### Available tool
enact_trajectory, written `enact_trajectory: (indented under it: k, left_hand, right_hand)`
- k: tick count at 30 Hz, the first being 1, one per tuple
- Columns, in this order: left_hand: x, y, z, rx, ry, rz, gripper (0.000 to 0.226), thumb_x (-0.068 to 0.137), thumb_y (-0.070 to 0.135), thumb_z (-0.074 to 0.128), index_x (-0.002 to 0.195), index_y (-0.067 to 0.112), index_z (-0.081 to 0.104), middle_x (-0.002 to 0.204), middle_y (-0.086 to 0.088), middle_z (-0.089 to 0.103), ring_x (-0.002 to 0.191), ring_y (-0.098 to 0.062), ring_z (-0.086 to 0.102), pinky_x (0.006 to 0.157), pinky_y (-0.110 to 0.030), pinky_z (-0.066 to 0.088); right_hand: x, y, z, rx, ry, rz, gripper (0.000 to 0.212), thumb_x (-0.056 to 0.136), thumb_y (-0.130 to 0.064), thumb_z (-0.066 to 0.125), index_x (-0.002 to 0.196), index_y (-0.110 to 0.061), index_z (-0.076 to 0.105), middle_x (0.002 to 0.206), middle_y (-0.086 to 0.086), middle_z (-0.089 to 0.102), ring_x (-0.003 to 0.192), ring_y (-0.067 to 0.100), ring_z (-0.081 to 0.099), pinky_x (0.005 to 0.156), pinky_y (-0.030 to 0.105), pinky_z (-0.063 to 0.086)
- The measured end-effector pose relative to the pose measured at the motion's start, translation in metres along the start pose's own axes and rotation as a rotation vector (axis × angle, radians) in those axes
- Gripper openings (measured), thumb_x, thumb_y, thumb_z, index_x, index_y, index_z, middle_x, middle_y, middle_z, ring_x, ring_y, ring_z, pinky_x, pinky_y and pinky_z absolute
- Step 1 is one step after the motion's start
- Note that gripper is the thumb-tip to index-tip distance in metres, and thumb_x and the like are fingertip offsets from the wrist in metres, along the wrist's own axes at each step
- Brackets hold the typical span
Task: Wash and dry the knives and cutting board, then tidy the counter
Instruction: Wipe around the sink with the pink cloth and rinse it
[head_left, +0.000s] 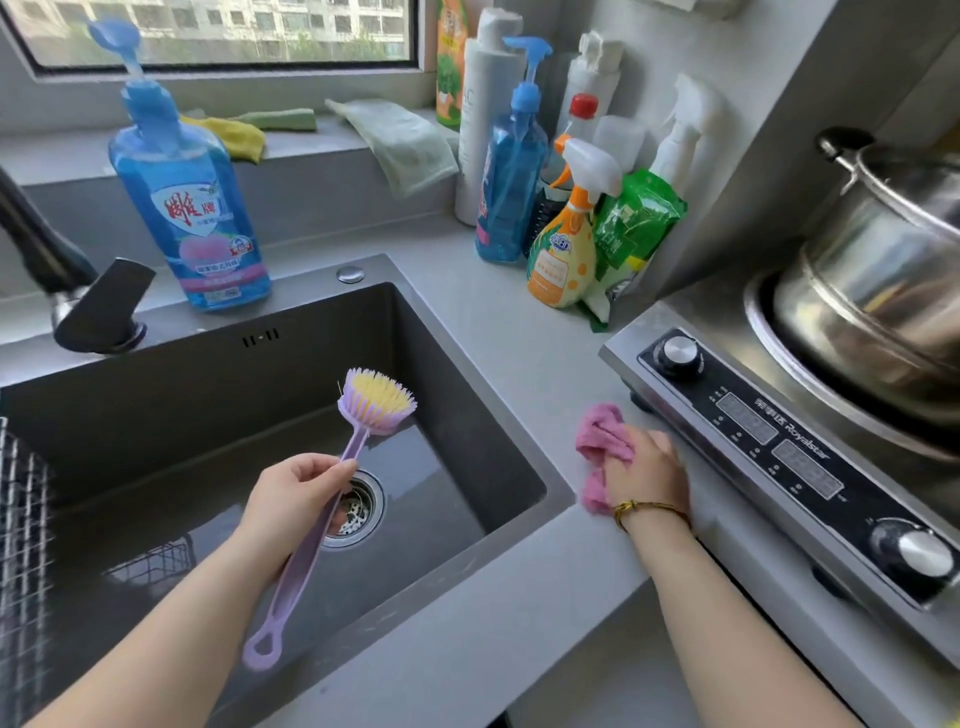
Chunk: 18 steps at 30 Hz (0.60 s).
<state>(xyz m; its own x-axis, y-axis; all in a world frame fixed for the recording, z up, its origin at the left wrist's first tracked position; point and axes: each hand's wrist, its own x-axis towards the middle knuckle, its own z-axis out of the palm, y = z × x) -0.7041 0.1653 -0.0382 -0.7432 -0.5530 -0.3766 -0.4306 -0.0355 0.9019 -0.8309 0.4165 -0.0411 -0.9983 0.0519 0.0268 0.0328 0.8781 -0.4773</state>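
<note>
Head view, over sink (208, 374) and the right stretch of worktop (519, 322).

Left hand (291, 499) above the drain (358, 506), fingers and thumb curled round the upper handle of brush (376, 402). Bristles up, tilted toward the far right corner of the sink; loop end trailing toward the near rim.

Right hand (649, 467) closed on a bunched cloth (597, 431), pressed to the worktop just beside the front left corner of cooker (769, 441).

Knives and board out of view. Stage judged as tidying, with wiping of the worktop in hand.

Likely hazards from here:

1. Brush gripped near the head end only, long handle unsupported. Risk of pivoting in the fingers and dropping into the sink, with splash onto the wiped worktop.
2. Brush carried out over the right rim. Drips from the bristles, if wet, onto the area under the cloth.
3. Cloth swept further right. Risk of catching under the cooker's edge or brushing its near knob, with a pot (872, 270) standing on top.
4. Cloth swept toward the back right corner. Crowded bottles (561, 234) there, tall and close-set, easy to topple.
5. Both hands busy at once. Poorer control of either stroke.
</note>
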Motion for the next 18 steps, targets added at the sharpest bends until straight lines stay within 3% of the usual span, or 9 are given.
enact_trajectory:
  k: [2,5,6,8,10,12,15,18]
  left_hand:
    - [-0.003,0.000,0.000,-0.015,0.001,-0.013,0.015,0.088,0.009,0.059,0.075,0.000,0.060,0.045,-0.005,0.049,0.026,-0.005,0.041,0.033,-0.011,0.035]
    - [-0.006,0.000,0.001,-0.015,0.002,-0.008,0.016,0.088,0.009,0.058,0.075,0.000,0.059,0.044,-0.004,0.048,0.025,-0.004,0.040,0.032,-0.011,0.035]
    - [-0.006,0.000,0.001,-0.010,0.000,-0.005,0.017,0.088,0.009,0.058,0.074,0.001,0.059,0.042,-0.002,0.048,0.025,-0.004,0.040,0.032,-0.011,0.035]
    - [-0.007,0.001,0.001,-0.009,-0.005,-0.005,0.017,0.088,0.010,0.059,0.074,0.001,0.060,0.041,-0.001,0.049,0.026,-0.004,0.041,0.033,-0.011,0.035]
    - [-0.005,0.001,-0.002,-0.001,0.002,-0.008,0.015,0.088,0.012,0.060,0.078,0.000,0.062,0.043,-0.001,0.051,0.028,-0.004,0.042,0.034,-0.011,0.036]
    - [-0.004,0.000,-0.009,0.012,0.016,-0.003,0.015,0.087,0.015,0.061,0.077,0.003,0.063,0.040,0.004,0.052,0.029,-0.004,0.044,0.035,-0.011,0.038]
    - [-0.004,-0.004,-0.022,0.021,0.051,-0.002,0.014,0.087,0.018,0.062,0.076,0.009,0.064,0.041,0.001,0.053,0.029,-0.004,0.045,0.036,-0.011,0.039]
    - [-0.006,-0.011,-0.031,0.012,0.067,-0.015,0.015,0.087,0.018,0.061,0.078,0.006,0.064,0.039,0.003,0.053,0.031,-0.005,0.045,0.045,-0.020,0.045]
  right_hand:
    - [-0.012,0.009,-0.003,-0.145,0.022,0.040,0.038,0.090,-0.014,0.042,0.127,-0.019,0.051,0.134,0.010,0.043,0.121,0.029,0.037,0.098,0.031,0.030]
    - [-0.040,-0.015,0.017,-0.174,-0.051,-0.052,0.038,0.088,-0.015,0.040,0.124,-0.019,0.053,0.127,0.011,0.045,0.115,0.031,0.042,0.092,0.030,0.035]
    - [-0.053,-0.027,0.026,-0.191,-0.056,-0.155,0.039,0.082,-0.014,0.038,0.115,-0.017,0.059,0.117,0.011,0.052,0.106,0.032,0.050,0.086,0.031,0.040]
    - [-0.078,-0.049,0.043,-0.073,-0.033,-0.367,0.039,0.058,-0.017,0.040,0.084,-0.019,0.070,0.081,0.006,0.063,0.069,0.026,0.062,0.060,0.026,0.050]
    - [-0.091,-0.052,0.050,0.026,-0.025,-0.554,0.043,0.054,-0.021,0.033,0.073,-0.018,0.071,0.066,0.003,0.062,0.051,0.020,0.058,0.048,0.020,0.048]
    - [-0.082,-0.039,0.045,0.149,0.006,-0.527,0.044,0.059,-0.018,0.034,0.079,-0.006,0.071,0.070,0.013,0.062,0.057,0.030,0.059,0.057,0.022,0.045]
    - [-0.062,-0.008,0.013,0.177,0.109,-0.346,0.034,0.066,-0.011,0.044,0.083,0.002,0.071,0.076,0.022,0.061,0.069,0.040,0.059,0.066,0.022,0.035]
    - [-0.071,0.020,0.000,0.054,0.059,-0.258,0.036,0.071,-0.016,0.047,0.094,0.000,0.071,0.090,0.023,0.062,0.081,0.042,0.057,0.074,0.036,0.044]
